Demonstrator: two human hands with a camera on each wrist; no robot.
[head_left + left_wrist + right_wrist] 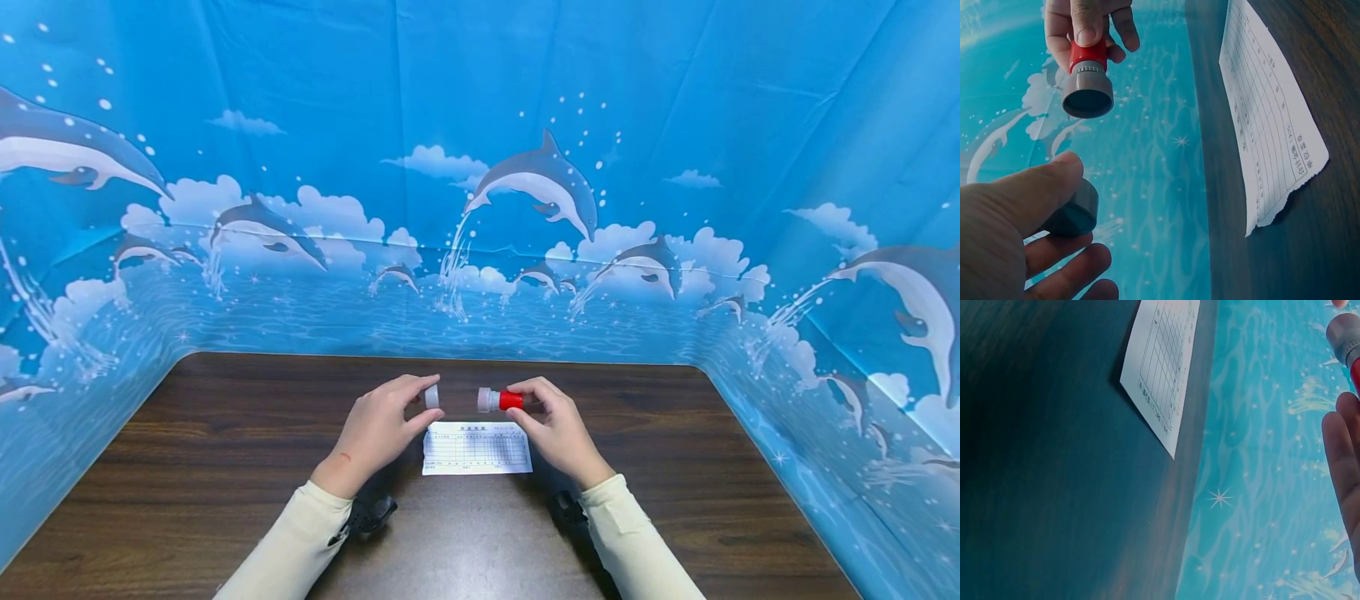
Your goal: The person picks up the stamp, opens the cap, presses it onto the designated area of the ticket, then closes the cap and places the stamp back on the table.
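The person's left hand (382, 429) has thumb and fingertip closed in a pinch on a short grey cap (432, 397), the remaining fingers loosely bent. Across from it the right hand (558, 425) pinches the red barrel of a round stamp (512, 401) between thumb and finger. The stamp lies sideways in that grip, its wide, clear-looking end turned toward the left hand. Cap and stamp are apart, with a small gap between them, both held up off the tabletop.

Between the hands, a little nearer the person, a printed form (477, 448) with a ruled grid lies on the dark wood-grain table (225, 467); its end by the left hand is ragged. Behind each hand comes a cream sleeve, with a black device (372, 514) at the left wrist and another dark one at the right. Beyond the hands and round both sides hangs a blue backdrop (450, 83) printed with leaping dolphins, clouds and water.
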